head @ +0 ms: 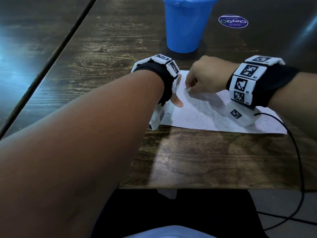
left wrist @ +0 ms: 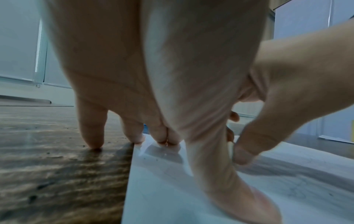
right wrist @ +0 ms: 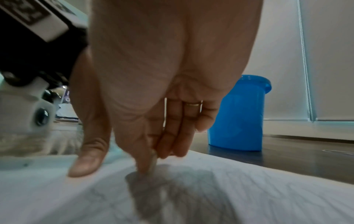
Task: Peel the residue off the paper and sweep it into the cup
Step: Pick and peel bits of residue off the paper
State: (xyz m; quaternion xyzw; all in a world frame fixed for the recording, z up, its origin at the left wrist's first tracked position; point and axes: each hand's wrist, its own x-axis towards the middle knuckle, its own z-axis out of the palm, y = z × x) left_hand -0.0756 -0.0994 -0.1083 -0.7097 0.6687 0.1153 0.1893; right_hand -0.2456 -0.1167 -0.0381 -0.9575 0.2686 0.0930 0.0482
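While pressed flat with straight, spread fingers, left hand (left wrist: 153,84) pins left edge of white scribbled paper sheet (head: 197,115) to dark wooden table (head: 111,48). Right hand (head: 204,76) bent down at wrist, thumb and forefinger pinching small pale eraser-like piece (head: 188,90) against paper's far part. Blue plastic cup (head: 186,24) upright beyond paper, apart from it.

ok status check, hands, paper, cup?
Left hand fingers press paper flat. Right hand pinches small pale piece against the sheet. Blue cup upright beyond paper, path clear.
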